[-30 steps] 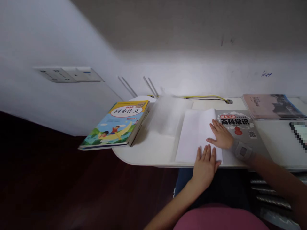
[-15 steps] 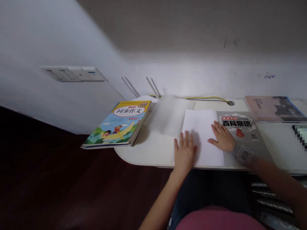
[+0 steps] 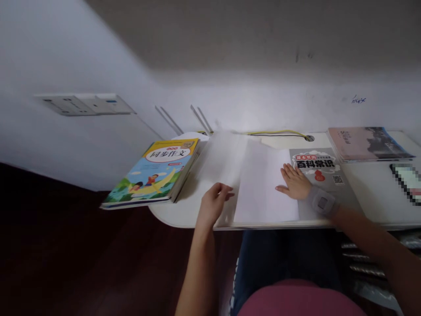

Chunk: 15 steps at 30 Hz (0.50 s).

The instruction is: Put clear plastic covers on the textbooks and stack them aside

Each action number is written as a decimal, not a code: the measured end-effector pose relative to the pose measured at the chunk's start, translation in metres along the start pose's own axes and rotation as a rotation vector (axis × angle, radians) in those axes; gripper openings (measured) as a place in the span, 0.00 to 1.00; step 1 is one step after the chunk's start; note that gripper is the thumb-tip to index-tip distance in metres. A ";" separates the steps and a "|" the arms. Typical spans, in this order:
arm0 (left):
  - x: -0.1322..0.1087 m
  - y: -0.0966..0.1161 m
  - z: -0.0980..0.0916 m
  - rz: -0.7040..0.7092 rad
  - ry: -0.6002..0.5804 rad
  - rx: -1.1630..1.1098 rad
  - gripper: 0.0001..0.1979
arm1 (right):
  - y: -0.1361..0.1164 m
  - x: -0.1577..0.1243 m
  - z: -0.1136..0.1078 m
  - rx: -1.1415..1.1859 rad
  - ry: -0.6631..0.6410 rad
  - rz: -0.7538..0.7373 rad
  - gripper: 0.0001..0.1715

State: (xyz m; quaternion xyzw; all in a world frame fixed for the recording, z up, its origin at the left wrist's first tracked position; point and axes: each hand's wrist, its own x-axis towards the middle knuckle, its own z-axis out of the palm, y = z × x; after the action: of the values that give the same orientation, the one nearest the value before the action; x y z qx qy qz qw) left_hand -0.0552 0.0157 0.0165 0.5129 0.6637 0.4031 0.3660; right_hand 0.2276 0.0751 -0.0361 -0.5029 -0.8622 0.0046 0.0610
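Seen from the head camera, a person works with both hands at a white desk (image 3: 184, 215), where a gray book (image 3: 332, 197) with bold black lettering lies face up. A blank white sheet (image 3: 263, 193) extends from the gray book's left side. The right hand (image 3: 295, 182), a watch (image 3: 321, 201) on its wrist, lies flat with fingers spread across the line where the sheet meets the gray book. The left hand (image 3: 213, 204), fingers curled, is well to the gray book's left, just past the sheet's outer edge; whether it pinches anything cannot be told. A translucent film (image 3: 220, 153) spreads to the gray book's left, beyond the sheet. Farther left of the gray book, a book stack (image 3: 144, 175) topped by a yellow-and-blue cover juts past the desk's edge. Behind the gray book, a yellow cable (image 3: 272, 132) runs toward a desk hole (image 3: 309, 138); behind it and to its right lies a pink-covered book (image 3: 355, 142).
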 end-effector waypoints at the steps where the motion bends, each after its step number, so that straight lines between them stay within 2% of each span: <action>1: 0.000 0.003 -0.001 -0.008 -0.016 -0.182 0.13 | -0.001 0.002 -0.001 -0.002 0.002 0.001 0.49; 3: 0.001 0.009 -0.001 -0.021 -0.050 -0.450 0.13 | -0.006 0.002 -0.003 0.004 0.018 0.036 0.48; 5: 0.000 0.016 0.001 -0.003 -0.103 -0.580 0.13 | -0.015 -0.006 -0.005 0.032 0.037 0.082 0.47; 7: -0.001 0.023 0.004 0.061 -0.159 -0.596 0.12 | -0.029 -0.025 -0.007 0.093 0.053 0.081 0.47; 12: -0.010 0.052 0.024 0.293 -0.204 -0.571 0.13 | -0.066 -0.097 -0.007 0.387 0.074 -0.094 0.45; 15: -0.014 0.081 0.049 0.441 -0.221 -0.503 0.16 | -0.060 -0.124 -0.007 0.719 0.081 -0.132 0.42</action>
State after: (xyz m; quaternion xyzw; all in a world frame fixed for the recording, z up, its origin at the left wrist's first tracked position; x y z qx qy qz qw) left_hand 0.0233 0.0217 0.0707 0.5783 0.3733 0.5654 0.4544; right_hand 0.2366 -0.0622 -0.0370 -0.3924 -0.8330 0.2835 0.2678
